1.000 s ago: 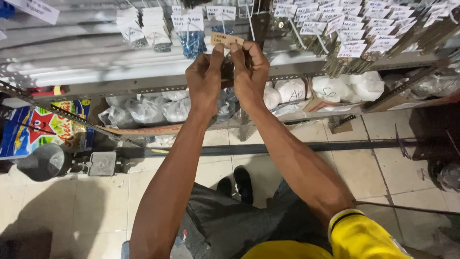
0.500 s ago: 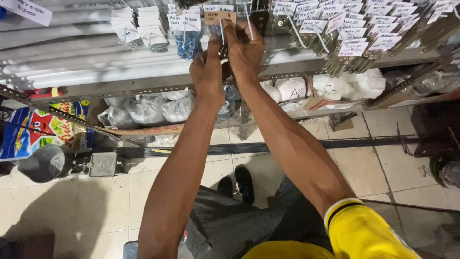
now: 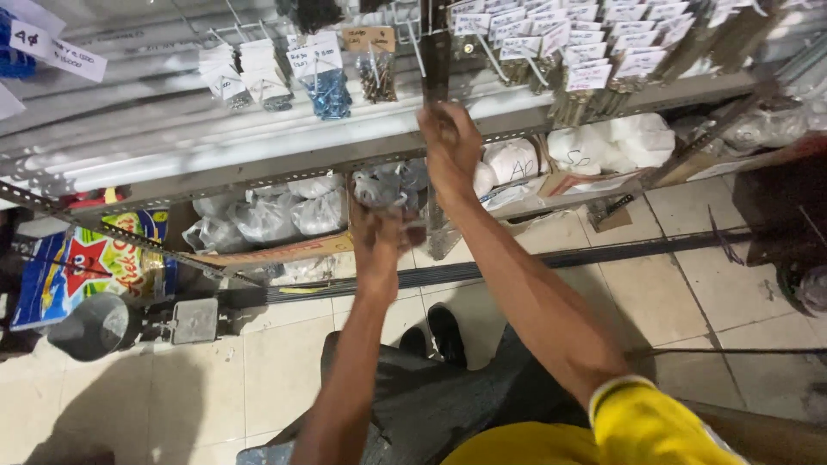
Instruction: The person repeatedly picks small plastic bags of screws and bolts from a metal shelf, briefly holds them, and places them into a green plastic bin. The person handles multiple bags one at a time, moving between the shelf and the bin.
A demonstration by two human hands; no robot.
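centrally, the right hand (image 3: 450, 146) is raised against the front edge of the grey metal shelf (image 3: 258, 164), its fingers curled closed around a dark upright strip (image 3: 435, 52) that runs up past the hanging goods. the left hand (image 3: 379, 232) sits lower, just below the shelf edge, with its fingers bent around a small clear plastic bag (image 3: 379, 185); the bag's contents are too blurred to tell. above the hands, small packets hang on hooks: a brown-carded packet of dark screws (image 3: 375, 60) and a packet of blue parts (image 3: 327, 86) to its left, with rows of white price tags (image 3: 560, 34) to the right. under the shelf lie clear bags (image 3: 267, 215) and white sacks (image 3: 603, 142). below, a tiled floor (image 3: 715, 267) carries long dark rods (image 3: 586, 254), and black shoes (image 3: 444, 331) show between the forearms.
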